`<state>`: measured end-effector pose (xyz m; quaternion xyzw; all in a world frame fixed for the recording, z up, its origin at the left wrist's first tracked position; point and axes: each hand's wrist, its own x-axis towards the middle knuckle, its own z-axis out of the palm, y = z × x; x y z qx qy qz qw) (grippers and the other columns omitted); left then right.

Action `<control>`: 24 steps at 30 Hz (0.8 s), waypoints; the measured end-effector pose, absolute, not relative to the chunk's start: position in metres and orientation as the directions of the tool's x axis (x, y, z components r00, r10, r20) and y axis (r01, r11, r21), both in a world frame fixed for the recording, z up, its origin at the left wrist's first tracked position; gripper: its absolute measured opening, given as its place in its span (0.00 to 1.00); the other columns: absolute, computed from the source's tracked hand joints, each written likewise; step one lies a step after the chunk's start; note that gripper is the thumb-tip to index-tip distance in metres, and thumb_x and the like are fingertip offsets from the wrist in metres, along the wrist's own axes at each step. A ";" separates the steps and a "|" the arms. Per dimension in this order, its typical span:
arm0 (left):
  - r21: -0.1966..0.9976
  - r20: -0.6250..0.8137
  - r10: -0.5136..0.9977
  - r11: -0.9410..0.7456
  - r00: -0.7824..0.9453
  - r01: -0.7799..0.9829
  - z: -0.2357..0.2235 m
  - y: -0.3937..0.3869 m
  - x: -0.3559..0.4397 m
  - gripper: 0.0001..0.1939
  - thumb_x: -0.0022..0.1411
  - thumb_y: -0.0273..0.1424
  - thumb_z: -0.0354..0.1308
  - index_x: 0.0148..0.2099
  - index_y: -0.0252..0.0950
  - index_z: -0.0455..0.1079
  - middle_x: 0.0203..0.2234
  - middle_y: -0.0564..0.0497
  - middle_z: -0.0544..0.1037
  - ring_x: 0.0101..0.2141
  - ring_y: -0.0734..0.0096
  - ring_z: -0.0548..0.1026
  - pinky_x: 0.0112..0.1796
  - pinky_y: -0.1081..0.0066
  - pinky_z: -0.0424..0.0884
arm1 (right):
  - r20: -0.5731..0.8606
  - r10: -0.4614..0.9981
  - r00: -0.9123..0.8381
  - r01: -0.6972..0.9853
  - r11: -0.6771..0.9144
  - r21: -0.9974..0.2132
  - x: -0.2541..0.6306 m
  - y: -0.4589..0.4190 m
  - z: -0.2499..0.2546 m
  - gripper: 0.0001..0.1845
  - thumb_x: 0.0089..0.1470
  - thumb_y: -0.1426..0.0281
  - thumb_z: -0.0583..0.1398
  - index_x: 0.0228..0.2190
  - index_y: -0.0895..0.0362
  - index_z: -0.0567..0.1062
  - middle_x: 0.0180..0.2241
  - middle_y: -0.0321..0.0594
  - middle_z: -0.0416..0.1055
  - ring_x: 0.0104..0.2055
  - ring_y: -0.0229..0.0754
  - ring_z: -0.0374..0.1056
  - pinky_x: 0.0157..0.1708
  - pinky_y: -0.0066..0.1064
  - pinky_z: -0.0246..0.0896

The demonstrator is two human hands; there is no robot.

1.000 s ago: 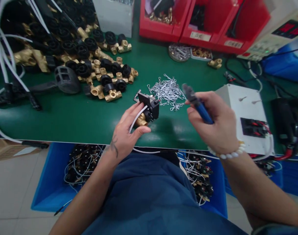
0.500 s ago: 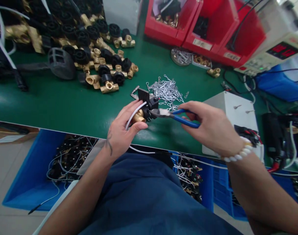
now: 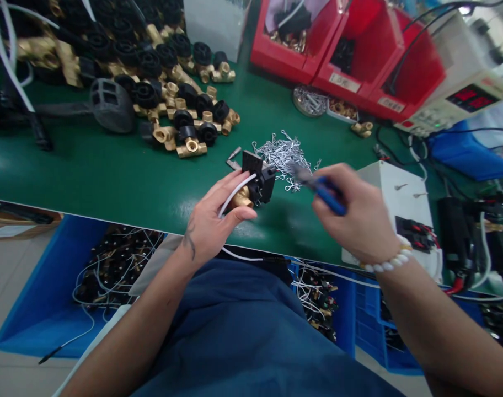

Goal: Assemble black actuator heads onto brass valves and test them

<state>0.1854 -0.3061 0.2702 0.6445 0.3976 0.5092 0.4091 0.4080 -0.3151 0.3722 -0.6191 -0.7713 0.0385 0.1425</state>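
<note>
My left hand (image 3: 216, 218) grips a brass valve fitting (image 3: 255, 184) with a black plastic head and a white wire, held just above the green table's near edge. My right hand (image 3: 357, 212) is closed round blue-handled pliers (image 3: 320, 186). Their jaws point left toward the pile of small metal wire clips (image 3: 282, 157) on the table, a short way right of the fitting and apart from it.
A heap of brass and black valve parts (image 3: 181, 124) lies at the back left on the green table (image 3: 111, 176). Red bins (image 3: 342, 49) stand at the back. A white switch box (image 3: 404, 204) sits right of my hand. Blue crates (image 3: 53, 298) with wired parts are under the table.
Half a second ago the pliers' jaws were at the fitting. They have since drawn back to the right and upward, toward the clip pile. My left hand keeps the fitting in place.
</note>
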 end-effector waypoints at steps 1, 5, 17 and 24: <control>0.930 0.334 0.927 -0.353 0.169 0.101 0.270 -0.306 0.186 0.28 0.63 0.47 0.62 0.61 0.40 0.72 0.61 0.45 0.73 0.63 0.57 0.69 0.64 0.59 0.63 | 0.076 0.969 -0.236 0.948 0.246 -0.199 0.408 -0.315 0.373 0.09 0.49 0.73 0.57 0.34 0.53 0.73 0.25 0.37 0.70 0.23 0.39 0.62 0.24 0.31 0.53; 0.925 0.342 0.923 -0.364 0.177 0.113 0.270 -0.306 0.186 0.28 0.63 0.49 0.63 0.61 0.42 0.73 0.62 0.46 0.73 0.63 0.56 0.69 0.64 0.58 0.63 | 0.135 0.968 -0.213 0.933 0.242 -0.267 0.406 -0.315 0.376 0.09 0.51 0.72 0.57 0.37 0.54 0.73 0.25 0.36 0.69 0.24 0.38 0.63 0.25 0.31 0.56; 0.927 0.349 0.922 -0.366 0.165 0.082 0.270 -0.306 0.186 0.28 0.62 0.47 0.64 0.60 0.40 0.73 0.61 0.45 0.73 0.63 0.58 0.69 0.64 0.60 0.63 | 0.264 0.957 -0.118 0.945 0.190 -0.266 0.404 -0.321 0.373 0.08 0.54 0.71 0.56 0.37 0.53 0.72 0.29 0.39 0.72 0.25 0.39 0.63 0.26 0.32 0.58; 0.928 0.346 0.923 -0.363 0.168 0.081 0.270 -0.305 0.186 0.29 0.61 0.49 0.64 0.60 0.41 0.73 0.61 0.45 0.74 0.63 0.57 0.69 0.64 0.60 0.63 | 0.204 0.970 -0.134 0.955 0.181 -0.235 0.404 -0.317 0.373 0.10 0.53 0.72 0.57 0.39 0.53 0.73 0.27 0.38 0.71 0.25 0.40 0.65 0.27 0.32 0.58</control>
